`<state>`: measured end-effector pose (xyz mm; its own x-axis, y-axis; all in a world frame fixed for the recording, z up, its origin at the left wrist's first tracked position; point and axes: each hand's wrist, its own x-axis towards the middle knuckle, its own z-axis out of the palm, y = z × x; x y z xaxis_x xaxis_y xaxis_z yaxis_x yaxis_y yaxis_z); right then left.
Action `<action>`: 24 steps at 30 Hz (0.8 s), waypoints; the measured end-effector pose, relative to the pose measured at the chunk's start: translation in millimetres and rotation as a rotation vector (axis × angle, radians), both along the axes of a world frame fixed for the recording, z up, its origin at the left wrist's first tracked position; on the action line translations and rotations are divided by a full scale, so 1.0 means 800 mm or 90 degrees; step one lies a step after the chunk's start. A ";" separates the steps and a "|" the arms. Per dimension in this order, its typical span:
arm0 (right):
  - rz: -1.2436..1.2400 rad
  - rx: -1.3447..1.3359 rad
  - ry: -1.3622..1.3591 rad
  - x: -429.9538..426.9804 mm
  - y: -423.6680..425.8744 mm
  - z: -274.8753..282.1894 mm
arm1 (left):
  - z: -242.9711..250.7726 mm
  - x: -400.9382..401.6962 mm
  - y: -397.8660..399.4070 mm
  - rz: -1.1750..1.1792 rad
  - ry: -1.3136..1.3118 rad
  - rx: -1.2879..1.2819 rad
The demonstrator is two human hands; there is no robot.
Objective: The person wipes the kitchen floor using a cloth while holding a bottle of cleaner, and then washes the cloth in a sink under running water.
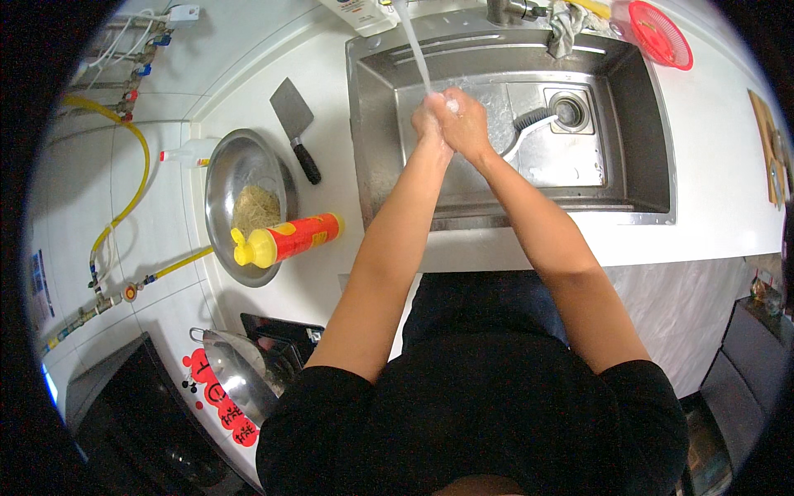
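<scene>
My left hand [424, 121] and my right hand [465, 123] are pressed together over the left part of a stainless steel sink [642, 155]. A stream of water [414, 43] falls onto them from above. White foam or splashing water [453, 105] shows on the right hand. The fingers overlap, so I cannot see whether anything lies between the palms. Just right of the hands, a scrub brush [526, 133] with a white handle and dark bristles rests in the sink, its tip by the drain [569, 113].
A cleaver [294, 127] lies left of the sink. Beside it, a yellow-capped red bottle [304, 237] lies across the rim of a steel bowl [226, 186] holding pale shreds [255, 209]. Behind the sink are a faucet [508, 11], a cloth [564, 28] and a red plastic basket [660, 34].
</scene>
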<state>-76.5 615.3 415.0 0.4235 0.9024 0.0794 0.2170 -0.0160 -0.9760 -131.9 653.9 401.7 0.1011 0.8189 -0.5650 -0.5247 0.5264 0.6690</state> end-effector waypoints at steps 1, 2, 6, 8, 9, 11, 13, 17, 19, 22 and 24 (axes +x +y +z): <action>-0.032 -0.018 -0.021 -0.001 0.003 0.000 | 0.006 0.004 -0.003 -0.003 0.078 0.031; -0.064 -0.036 -0.042 -0.001 0.007 0.000 | 0.010 0.005 -0.004 -0.006 0.156 0.062; -0.117 -0.068 0.199 -0.015 0.015 -0.012 | -0.035 -0.020 0.031 -0.047 0.448 0.187; -0.153 -0.075 0.596 -0.010 0.009 -0.019 | -0.006 -0.011 0.018 -0.223 0.696 0.441; -0.149 -0.077 0.596 -0.011 0.008 -0.022 | -0.003 -0.017 0.019 -0.220 0.698 0.439; -0.103 -0.186 0.719 -0.003 0.009 -0.029 | 0.005 -0.030 0.022 -0.273 0.824 0.559; -0.080 -0.154 0.644 0.028 0.004 -0.039 | 0.008 -0.049 0.024 -0.323 0.791 0.606; -0.044 -0.084 0.545 0.047 0.012 -0.019 | -0.001 -0.094 0.016 -0.343 0.813 0.578; -0.046 -0.064 0.488 0.036 0.018 -0.006 | 0.002 -0.098 0.006 -0.411 0.900 0.557; 0.122 -0.075 0.319 0.027 0.027 -0.002 | 0.015 -0.083 0.005 -0.427 0.673 0.424; 0.176 -0.061 0.280 0.028 0.031 0.007 | 0.029 -0.084 0.007 -0.399 0.517 0.433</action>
<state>-54.4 640.5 420.4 0.1441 0.9795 -0.1408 -0.2033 -0.1100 -0.9729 -199.2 659.5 425.2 0.4007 0.9078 -0.1241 0.3894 -0.0461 0.9199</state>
